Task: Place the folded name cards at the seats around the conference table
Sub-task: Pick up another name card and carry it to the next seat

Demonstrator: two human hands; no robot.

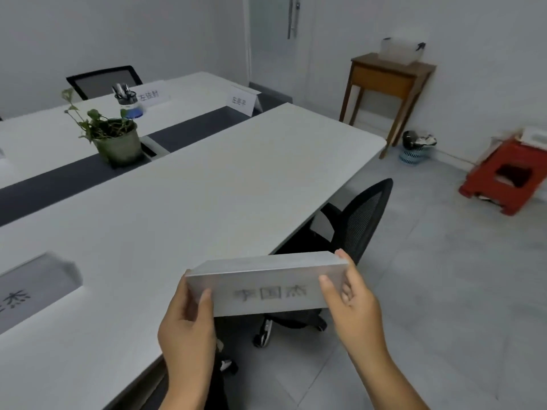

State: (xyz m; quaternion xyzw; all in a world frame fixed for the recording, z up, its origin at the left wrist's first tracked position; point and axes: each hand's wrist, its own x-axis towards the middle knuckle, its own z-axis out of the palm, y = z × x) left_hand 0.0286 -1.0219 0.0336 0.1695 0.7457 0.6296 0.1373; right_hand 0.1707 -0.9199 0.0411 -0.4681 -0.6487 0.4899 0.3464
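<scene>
Both hands' grip, left hand (186, 327), right hand (352, 303), name card (266, 287) between

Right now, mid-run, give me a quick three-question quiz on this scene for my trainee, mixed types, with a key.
1. True or false: the name card being carried is gripped by both the left hand and the right hand.
2. Multiple choice: what stands on the dark centre strip of the conference table? A) a laptop B) a potted plant C) a water jug
3. Fill in: the black mesh chair is tucked against the table's ____ edge, near or far.

Key: 1 true; 2 B; 3 near.
</scene>
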